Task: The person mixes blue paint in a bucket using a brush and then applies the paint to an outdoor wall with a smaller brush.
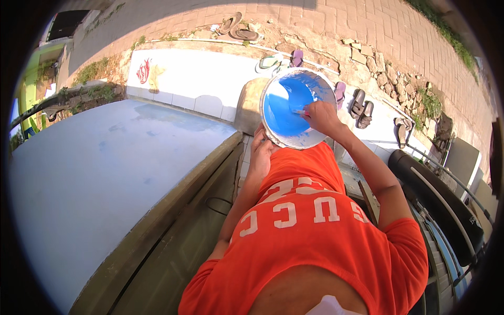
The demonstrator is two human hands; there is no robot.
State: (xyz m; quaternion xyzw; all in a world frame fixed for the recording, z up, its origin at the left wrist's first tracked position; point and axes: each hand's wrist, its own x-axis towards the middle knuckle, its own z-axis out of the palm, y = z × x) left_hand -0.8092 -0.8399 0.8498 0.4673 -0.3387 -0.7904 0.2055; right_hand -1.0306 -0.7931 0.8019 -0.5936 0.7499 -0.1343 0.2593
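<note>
A white bucket (328,137) of bright blue paint (284,111) is tilted in front of me, close above my lap. Blue smears and drips coat its inner wall. My right hand (321,118) reaches in over the right side of the rim, its fingers closed around a thin stick (299,111). Only a pale end of that stick shows, so its exact kind is unclear. Against the bucket's lower left outside, my left hand (261,150) grips it near the rim, with some fingers hidden.
A pale blue painted wall (100,173) with a wooden edge (173,199) stands at my left. Beyond the bucket lie white tiles (189,79), purple flip-flops (297,58), black slides (362,108) and brown sandals (239,29). A motorbike's black seat (438,205) is at right.
</note>
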